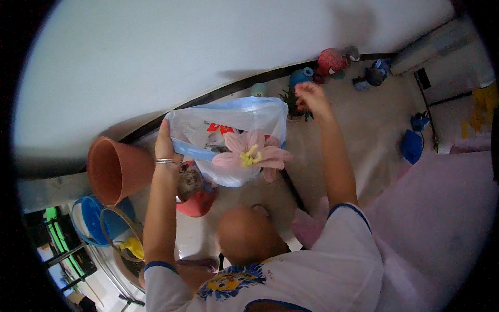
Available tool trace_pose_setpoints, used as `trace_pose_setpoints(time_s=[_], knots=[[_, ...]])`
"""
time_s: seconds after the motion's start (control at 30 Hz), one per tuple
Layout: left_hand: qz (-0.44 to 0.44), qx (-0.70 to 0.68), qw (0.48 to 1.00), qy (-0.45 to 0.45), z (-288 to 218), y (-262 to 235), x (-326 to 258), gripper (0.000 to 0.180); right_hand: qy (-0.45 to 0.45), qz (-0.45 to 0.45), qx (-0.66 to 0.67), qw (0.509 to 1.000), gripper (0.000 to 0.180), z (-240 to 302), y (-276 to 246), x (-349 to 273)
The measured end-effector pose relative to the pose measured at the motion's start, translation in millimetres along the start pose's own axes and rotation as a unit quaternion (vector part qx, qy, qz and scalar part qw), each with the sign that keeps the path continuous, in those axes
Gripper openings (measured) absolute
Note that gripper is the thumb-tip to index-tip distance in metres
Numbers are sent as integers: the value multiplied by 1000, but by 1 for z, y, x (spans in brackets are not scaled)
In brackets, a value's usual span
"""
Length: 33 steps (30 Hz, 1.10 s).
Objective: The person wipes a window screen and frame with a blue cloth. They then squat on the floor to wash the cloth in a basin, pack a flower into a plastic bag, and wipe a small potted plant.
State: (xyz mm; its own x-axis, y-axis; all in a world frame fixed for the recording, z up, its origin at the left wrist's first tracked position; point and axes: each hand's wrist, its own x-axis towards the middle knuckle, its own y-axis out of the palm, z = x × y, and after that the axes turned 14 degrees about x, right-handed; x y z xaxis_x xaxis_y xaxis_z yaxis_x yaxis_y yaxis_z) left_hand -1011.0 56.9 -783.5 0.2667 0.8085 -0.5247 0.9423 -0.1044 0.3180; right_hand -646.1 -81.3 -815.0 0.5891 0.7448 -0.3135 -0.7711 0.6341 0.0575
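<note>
My left hand (163, 141), with thin bangles at its wrist, is closed on the left edge of a translucent white plastic bag (200, 118) with blue bands. The bag's mouth is spread wide, and crumpled grey and red material shows inside. A fuzzy pink flower (236, 151) with a yellow centre lies across the bag's near side; what supports it is hidden. To the right of the bag, my right hand (312, 99) is raised with its fingers curled together. Whatever they may hold is too small to make out. Just beside that hand is a dark spiky plant (291, 101).
Left of me are an orange-brown pot (106, 171), a blue bucket (93, 218) and a handled basket (117, 239). A red container (196, 204) stands below the bag. Several toys, including a red round one (331, 61), line the wall. Pink fabric (442, 208) covers the right side.
</note>
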Motion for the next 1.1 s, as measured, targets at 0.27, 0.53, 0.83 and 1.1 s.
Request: trace_pose_setpoints(time_s=[0.27,0.53,0.83,1.1], knots=[[89,29,995,46,-1,-2,7,45,-60,-168,-535,826,47,-34,-35,162],[96,96,988,70,-14,-6,-6,41,-14,-159,-514,843,43,-88,-56,218],[125,127,984,32,-17,-16,-20,36,-184,-83,-575,793,38,-4,-23,160],[137,123,983,20,-21,-12,-28,37,-193,104,-221,950,33,162,15,-16]])
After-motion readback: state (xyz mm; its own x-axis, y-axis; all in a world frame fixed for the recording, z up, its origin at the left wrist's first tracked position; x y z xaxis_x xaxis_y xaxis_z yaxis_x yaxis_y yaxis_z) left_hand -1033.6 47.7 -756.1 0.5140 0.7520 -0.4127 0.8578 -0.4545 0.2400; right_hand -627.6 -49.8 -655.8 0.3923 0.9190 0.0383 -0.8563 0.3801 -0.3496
